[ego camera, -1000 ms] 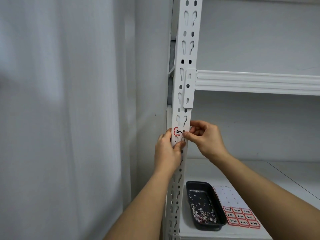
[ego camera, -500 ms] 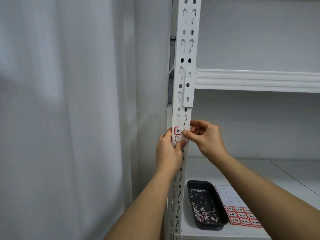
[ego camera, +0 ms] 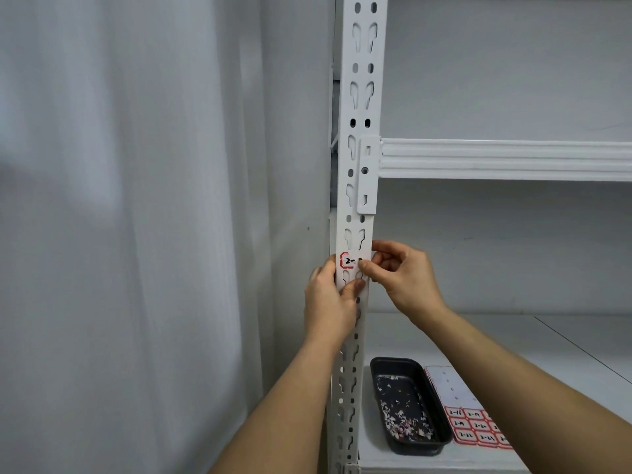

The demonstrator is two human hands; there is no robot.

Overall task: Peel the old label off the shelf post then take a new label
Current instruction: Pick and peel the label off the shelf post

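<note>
1. The old label (ego camera: 349,261), red-bordered, sticks on the white shelf post (ego camera: 359,131), above the shelf's (ego camera: 496,336) front left corner.
2. The right hand (ego camera: 403,278) pinches its right edge.
3. The left hand (ego camera: 330,299) grips the post just below.
4. A black tray (ego camera: 407,405) and new label sheet (ego camera: 468,415) lie on the shelf.

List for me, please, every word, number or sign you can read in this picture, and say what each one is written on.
"2-": handwritten in black on the red-bordered old label on the shelf post; the rest is hidden behind the right hand.
"2-": starts each handwritten number on the red-bordered labels of the label sheet beside the black tray; the digits after the dash are too small to read surely.
No other text is visible.
</note>
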